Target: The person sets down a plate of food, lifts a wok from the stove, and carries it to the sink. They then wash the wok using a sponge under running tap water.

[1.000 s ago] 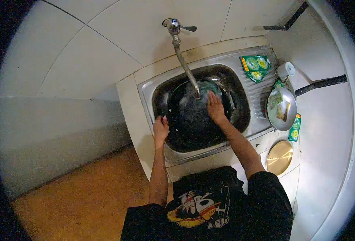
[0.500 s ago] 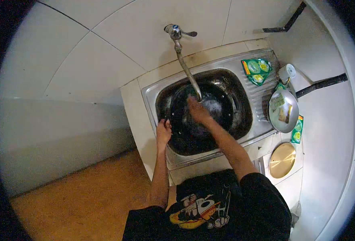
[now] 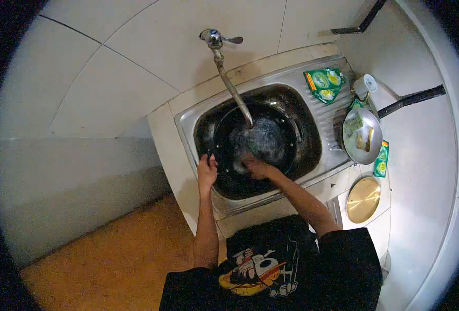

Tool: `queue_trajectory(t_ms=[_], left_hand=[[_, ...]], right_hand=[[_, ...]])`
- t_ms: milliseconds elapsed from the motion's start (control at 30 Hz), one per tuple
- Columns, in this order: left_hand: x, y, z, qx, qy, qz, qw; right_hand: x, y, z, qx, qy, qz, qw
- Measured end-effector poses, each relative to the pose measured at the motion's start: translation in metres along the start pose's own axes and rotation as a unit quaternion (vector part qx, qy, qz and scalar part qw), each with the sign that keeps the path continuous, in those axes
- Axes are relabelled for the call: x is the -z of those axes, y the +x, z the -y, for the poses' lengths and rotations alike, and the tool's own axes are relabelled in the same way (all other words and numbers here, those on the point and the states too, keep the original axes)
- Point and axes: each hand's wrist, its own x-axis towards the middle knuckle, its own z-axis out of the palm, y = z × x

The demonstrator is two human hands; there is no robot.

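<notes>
A round black pan (image 3: 273, 137) lies in the dark basin of the steel sink (image 3: 185, 124), under the spout of the faucet (image 3: 232, 88). My left hand (image 3: 207, 170) is closed round the pan's handle at the basin's left edge; little of the handle shows. Over the lower part of the pan's wet inside is my right hand (image 3: 258, 167), blurred by motion, its fingers smeared. Whether it holds anything cannot be made out.
Green packets (image 3: 325, 83) lie on the ribbed drainboard. Beside them are a white cup (image 3: 365, 85) and a metal bowl (image 3: 362, 136) with pieces inside. Another green packet (image 3: 381, 159) and a golden round lid (image 3: 363, 200) rest on the tiled counter to the right.
My right hand has swept from the pan's upper right to its upper left, then down to its lower part. My left hand has kept its hold at the left. The view has shifted slightly.
</notes>
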Motion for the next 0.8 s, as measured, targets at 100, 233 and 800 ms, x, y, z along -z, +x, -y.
queue_trajectory(t_ms=[100, 233, 800], left_hand=[[-0.008, 0.005, 0.023, 0.008, -0.019, 0.026, 0.999], [-0.005, 0.004, 0.031, -0.022, -0.064, 0.045, 0.997], [-0.019, 0.001, 0.043, 0.115, -0.347, 0.052, 0.929]], right_hand=[[0.027, 0.039, 0.013, -0.010, -0.056, -0.143, 0.988], [0.075, 0.055, -0.007, -0.184, -0.012, -0.173, 0.967], [-0.005, 0.042, 0.028, 0.050, 0.167, -0.046, 0.984]])
